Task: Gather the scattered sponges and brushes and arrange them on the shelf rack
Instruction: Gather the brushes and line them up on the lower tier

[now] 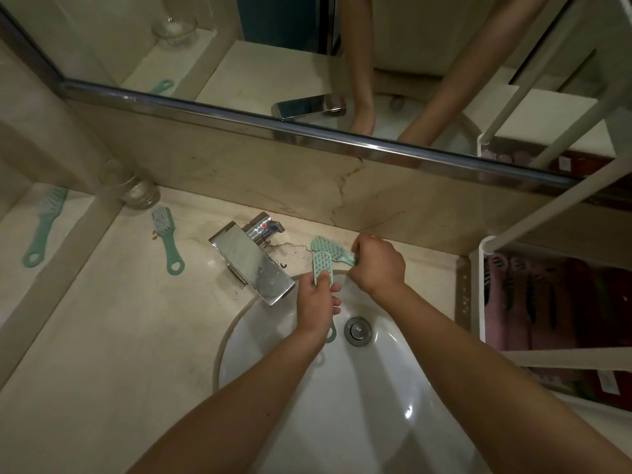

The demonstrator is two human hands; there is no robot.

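Head view: the left hand is curled around the middle of a mint-green brush and holds it over the back rim of the white sink. The brush's oval head points away from the person, and its loop end shows below the wrist, near the drain. The right hand is closed, knuckles up, on the handle of a second green brush. That brush's head lies on the marble counter, just behind the sink and beside the chrome faucet. A third green brush lies bristles up on the counter, left of the faucet and near a clear glass tumbler. Another brush shape shows at the far left; it may be a reflection in the glossy side wall. The white shelf rack stands at the right end of the counter, and its tray holds pink and red items too dim to name. The mirror above reflects both forearms.
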